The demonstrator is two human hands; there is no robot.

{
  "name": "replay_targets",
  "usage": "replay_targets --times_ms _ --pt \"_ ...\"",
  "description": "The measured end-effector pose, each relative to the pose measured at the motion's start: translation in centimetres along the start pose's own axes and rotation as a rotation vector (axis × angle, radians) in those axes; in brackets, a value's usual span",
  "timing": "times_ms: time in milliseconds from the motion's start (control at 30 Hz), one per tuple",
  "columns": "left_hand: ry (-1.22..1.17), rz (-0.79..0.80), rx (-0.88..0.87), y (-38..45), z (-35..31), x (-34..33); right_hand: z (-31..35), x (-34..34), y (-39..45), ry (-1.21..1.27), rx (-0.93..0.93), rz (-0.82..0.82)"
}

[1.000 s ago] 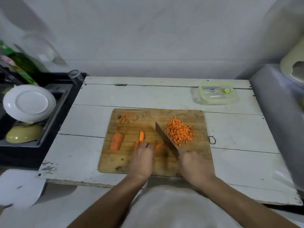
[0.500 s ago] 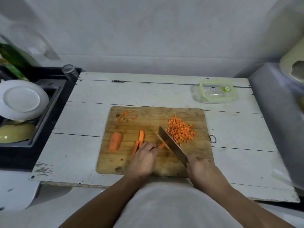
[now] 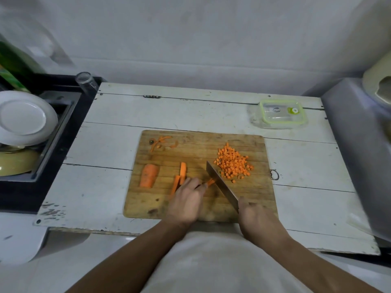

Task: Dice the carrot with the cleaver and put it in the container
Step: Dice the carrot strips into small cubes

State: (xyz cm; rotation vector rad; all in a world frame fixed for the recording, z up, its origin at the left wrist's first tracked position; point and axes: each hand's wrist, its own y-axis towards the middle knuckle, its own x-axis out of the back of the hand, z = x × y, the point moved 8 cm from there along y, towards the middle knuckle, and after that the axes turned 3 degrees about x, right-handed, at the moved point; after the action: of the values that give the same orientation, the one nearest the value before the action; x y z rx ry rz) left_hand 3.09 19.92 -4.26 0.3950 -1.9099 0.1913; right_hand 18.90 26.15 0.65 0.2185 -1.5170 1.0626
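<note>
On the wooden cutting board (image 3: 190,149), my left hand (image 3: 187,199) holds down thin carrot strips (image 3: 210,182) with curled fingertips. The cleaver (image 3: 221,183) lies diagonally, its blade edge against those strips, and my right hand (image 3: 254,216) grips its handle at the board's near edge. A pile of diced carrot (image 3: 233,163) lies just right of the blade. Two carrot sticks (image 3: 179,176) and a larger carrot chunk (image 3: 148,175) rest to the left. The clear container with a green-rimmed lid (image 3: 280,113) stands closed at the table's far right.
Carrot peelings (image 3: 160,142) lie at the board's far left corner. A black dish rack (image 3: 63,127) at the left holds a white plate (image 3: 25,117) and a yellow bowl (image 3: 17,163). A glass (image 3: 85,81) stands behind it. A grey appliance (image 3: 359,149) borders the table's right side.
The cleaver has shifted slightly right along the strips toward the diced pile, and my left hand has followed it. The camera view has tilted a little.
</note>
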Motion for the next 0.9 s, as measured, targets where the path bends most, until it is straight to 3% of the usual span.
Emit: replay_targets --times_ms 267,467,600,800,900 --pt "-0.019 0.052 -0.008 -0.5 -0.2 0.1 0.9 2.6 1.9 0.139 -0.029 -0.194" --pt "-0.073 0.176 0.082 -0.4 1.1 -1.4 0.5 0.9 -0.1 0.046 -0.001 -0.105" --pt "-0.103 0.157 0.079 -0.3 0.7 -0.8 1.0 0.3 0.2 0.016 -0.026 -0.048" --pt "-0.019 0.133 -0.006 -0.6 -0.1 -0.1 2.2 2.2 2.4 0.081 -0.021 -0.198" --pt "-0.025 0.108 -0.008 -1.0 0.2 0.4 1.2 1.7 1.2 0.085 -0.040 -0.181"
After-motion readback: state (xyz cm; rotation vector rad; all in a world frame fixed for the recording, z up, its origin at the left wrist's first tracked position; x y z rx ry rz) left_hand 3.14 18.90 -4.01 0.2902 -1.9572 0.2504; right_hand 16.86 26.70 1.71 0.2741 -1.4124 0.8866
